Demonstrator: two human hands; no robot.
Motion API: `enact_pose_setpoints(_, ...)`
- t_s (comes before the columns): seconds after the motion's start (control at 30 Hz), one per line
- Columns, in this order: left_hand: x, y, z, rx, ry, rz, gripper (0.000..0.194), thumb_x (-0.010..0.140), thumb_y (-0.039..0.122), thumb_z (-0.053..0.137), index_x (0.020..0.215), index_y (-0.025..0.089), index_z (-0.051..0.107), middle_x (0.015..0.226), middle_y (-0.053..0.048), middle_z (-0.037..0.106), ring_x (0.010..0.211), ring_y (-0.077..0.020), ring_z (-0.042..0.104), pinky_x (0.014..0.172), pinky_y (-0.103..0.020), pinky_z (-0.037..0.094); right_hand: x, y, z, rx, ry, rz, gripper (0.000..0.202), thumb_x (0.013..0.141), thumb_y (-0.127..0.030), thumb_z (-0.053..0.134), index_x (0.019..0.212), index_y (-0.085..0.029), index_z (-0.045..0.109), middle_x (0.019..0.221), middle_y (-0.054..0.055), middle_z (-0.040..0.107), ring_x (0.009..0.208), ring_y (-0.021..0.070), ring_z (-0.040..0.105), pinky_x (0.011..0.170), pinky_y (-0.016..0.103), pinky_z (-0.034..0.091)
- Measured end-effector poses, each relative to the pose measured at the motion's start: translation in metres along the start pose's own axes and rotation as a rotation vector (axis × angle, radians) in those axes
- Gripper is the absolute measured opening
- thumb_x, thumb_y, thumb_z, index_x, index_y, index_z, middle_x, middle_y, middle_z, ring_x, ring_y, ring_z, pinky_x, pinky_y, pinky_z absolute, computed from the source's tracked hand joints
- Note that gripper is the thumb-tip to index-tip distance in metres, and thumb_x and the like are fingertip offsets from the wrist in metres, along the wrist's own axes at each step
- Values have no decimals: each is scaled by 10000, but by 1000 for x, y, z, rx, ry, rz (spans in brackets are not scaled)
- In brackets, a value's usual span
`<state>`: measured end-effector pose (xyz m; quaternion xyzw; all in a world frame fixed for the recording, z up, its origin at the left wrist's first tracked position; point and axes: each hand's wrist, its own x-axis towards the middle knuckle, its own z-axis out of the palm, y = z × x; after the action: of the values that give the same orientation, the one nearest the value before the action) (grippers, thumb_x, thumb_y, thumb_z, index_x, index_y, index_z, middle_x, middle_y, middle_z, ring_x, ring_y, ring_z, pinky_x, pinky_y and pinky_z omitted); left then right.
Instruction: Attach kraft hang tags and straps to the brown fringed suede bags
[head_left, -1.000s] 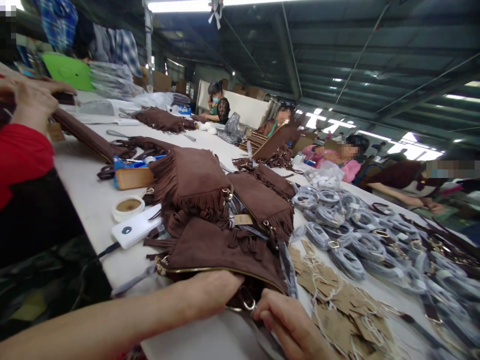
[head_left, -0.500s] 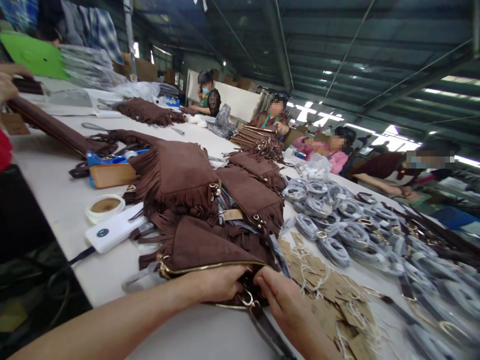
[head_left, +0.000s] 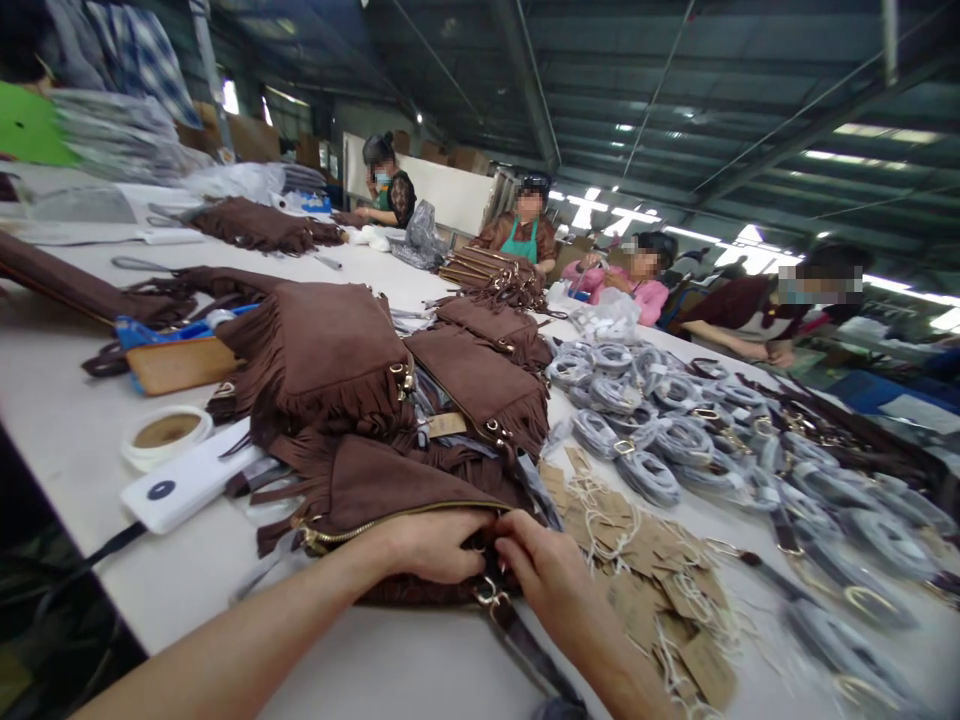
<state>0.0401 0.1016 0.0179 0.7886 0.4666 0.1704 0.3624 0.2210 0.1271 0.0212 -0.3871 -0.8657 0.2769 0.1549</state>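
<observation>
A brown fringed bag (head_left: 420, 480) lies at the table's near edge with its gold zipper open. My left hand (head_left: 442, 545) reaches into the opening, its fingertips hidden inside. At the right end of the zipper, my right hand (head_left: 536, 555) pinches the bag's edge with curled fingers. Just below the hands, a gold ring (head_left: 491, 598) joins a dark strap (head_left: 525, 645) to the bag. More brown fringed bags (head_left: 337, 340) are piled right behind this one.
Brown paper tags (head_left: 637, 550) with white strings lie to the right, beside wrapped coiled straps (head_left: 652, 430). A white power bank (head_left: 184, 480) and a tape roll (head_left: 166, 436) sit left. Several people work across the table.
The view has shifted, so the scene sits further left. My left hand has moved slightly deeper into the bag's opening. My right hand stays at the bag's edge.
</observation>
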Motion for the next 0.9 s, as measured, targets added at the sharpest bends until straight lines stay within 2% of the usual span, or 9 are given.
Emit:
enact_pose_setpoints(0.1, 4, -1, 2, -12, 24, 18, 405, 788, 91, 512, 1175, 176, 599, 1279, -92, 630, 1183, -262, 569, 1065, -346, 415, 1, 1, 1, 35, 26, 20, 127, 882, -226, 406, 808, -224, 509, 682, 13, 646, 640, 183, 618, 607, 259, 396)
enact_pose_setpoints(0.2, 5, -2, 6, -21, 60, -23, 417, 755, 88, 531, 1161, 162, 593, 1236, -101, 643, 1140, -273, 577, 1044, -368, 423, 2, 4, 1, 30, 28, 20, 149, 888, -208, 408, 776, -225, 504, 677, 10, 645, 631, 177, 610, 596, 255, 394)
enact_pose_setpoints(0.37, 5, -7, 11, -68, 81, -111, 344, 790, 101, 442, 1077, 164, 621, 1124, -81, 683, 1035, -245, 609, 965, -357, 464, -2, 2, -6, -57, 6, 14, 173, 893, -182, 465, 815, -200, 618, 692, 10, 676, 647, 175, 625, 604, 254, 396)
enact_pose_setpoints(0.5, 4, -10, 8, -90, 53, -107, 290, 785, 108, 425, 969, 179, 638, 1036, -52, 687, 980, -227, 600, 922, -328, 463, -4, -2, -11, -140, -45, 10, 210, 898, -160, 511, 822, -201, 704, 761, 28, 728, 714, 182, 664, 635, 251, 412)
enact_pose_setpoints(0.67, 4, -8, 6, -130, 31, -78, 254, 694, 77, 439, 884, 179, 574, 923, -20, 631, 891, -188, 563, 858, -275, 449, -2, -3, -10, -171, -28, 19, 215, 916, -116, 515, 913, -182, 720, 827, 44, 748, 784, 187, 690, 674, 243, 424)
enact_pose_setpoints(0.9, 5, -5, 8, -163, 35, -126, 173, 665, 142, 476, 828, 195, 498, 764, 25, 497, 736, -164, 475, 713, -263, 419, -2, -2, -9, -222, -29, 22, 225, 906, -76, 517, 892, -176, 718, 819, 46, 742, 791, 182, 686, 673, 236, 418)
